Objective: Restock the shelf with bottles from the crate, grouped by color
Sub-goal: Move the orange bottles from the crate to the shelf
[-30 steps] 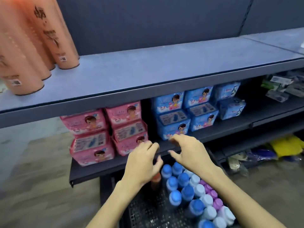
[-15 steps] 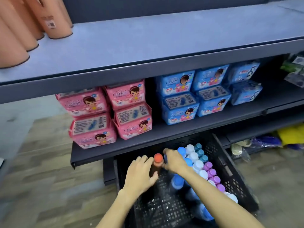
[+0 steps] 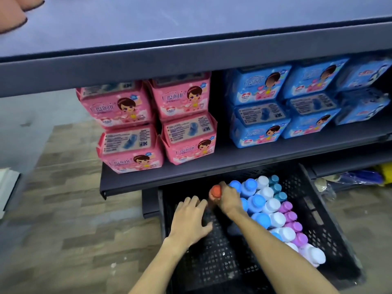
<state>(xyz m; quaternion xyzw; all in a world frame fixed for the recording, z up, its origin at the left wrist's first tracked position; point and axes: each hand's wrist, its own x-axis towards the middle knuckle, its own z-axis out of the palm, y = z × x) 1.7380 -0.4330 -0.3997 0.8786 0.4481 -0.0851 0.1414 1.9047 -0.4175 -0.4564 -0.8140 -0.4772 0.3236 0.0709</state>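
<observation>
Orange-capped bottle [image 3: 216,191] is standing upright at the far end of the black crate [image 3: 316,217], left of the blue-capped bottles [image 3: 256,203]. Your right hand [image 3: 230,201] is gripping it below the cap, fingers [image 3: 225,188] curled round it. Your left hand [image 3: 191,221] is hovering just beside it, fingers spread loosely, holding nothing.
</observation>
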